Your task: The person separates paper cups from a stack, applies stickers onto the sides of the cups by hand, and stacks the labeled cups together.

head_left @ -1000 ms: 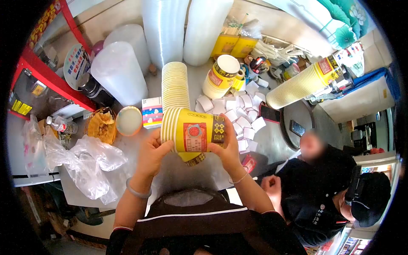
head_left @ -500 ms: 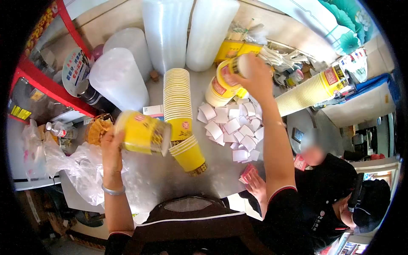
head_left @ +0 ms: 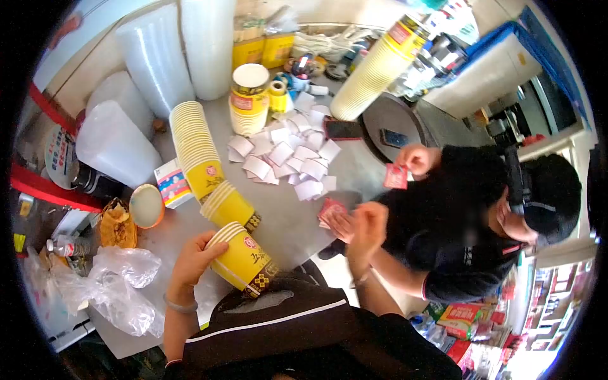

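Observation:
My left hand [head_left: 193, 258] grips the rim end of a short nested stack of yellow paper cups [head_left: 242, 261], tilted near my chest. Just beyond it lie more yellow cups [head_left: 229, 208], touching the end of a long nested cup row [head_left: 195, 149]. My right hand [head_left: 367, 235] is raised at the right, smeared by motion, and its fingers cannot be made out clearly. Close behind it, a co-worker's hand [head_left: 341, 223] holds red packets [head_left: 330, 211]. The co-worker's other hand [head_left: 420, 158] holds one red packet [head_left: 396, 177].
White paper pieces [head_left: 282, 154] lie scattered on the metal table [head_left: 288, 225]. Behind them are an upright cup stack [head_left: 248, 104] and a phone [head_left: 342, 129]. A tall leaning cup stack [head_left: 380, 66] stands farther right. Plastic bags [head_left: 120, 288] and a bowl [head_left: 147, 206] are at left.
The view has turned right. My left hand has come toward my chest with cups. My right hand, earlier holding a cup near the upright stack, has moved down beside the co-worker, who has raised one packet.

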Demonstrator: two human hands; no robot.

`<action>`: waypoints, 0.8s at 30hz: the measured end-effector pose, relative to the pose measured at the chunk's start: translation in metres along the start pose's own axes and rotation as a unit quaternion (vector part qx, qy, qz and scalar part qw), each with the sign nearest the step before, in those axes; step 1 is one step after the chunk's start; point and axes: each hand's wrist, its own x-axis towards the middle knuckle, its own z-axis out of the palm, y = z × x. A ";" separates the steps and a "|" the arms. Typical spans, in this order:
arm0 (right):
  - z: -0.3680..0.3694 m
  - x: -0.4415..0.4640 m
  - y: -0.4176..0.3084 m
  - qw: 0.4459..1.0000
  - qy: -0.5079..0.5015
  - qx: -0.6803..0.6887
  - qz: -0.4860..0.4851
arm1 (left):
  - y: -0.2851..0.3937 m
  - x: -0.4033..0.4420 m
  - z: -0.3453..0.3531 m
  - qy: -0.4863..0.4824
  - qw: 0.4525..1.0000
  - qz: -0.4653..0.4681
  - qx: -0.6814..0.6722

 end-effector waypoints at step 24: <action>0.023 -0.042 -0.099 0.790 -0.066 0.418 0.442 | -0.046 -0.035 0.053 0.145 0.971 0.159 -0.102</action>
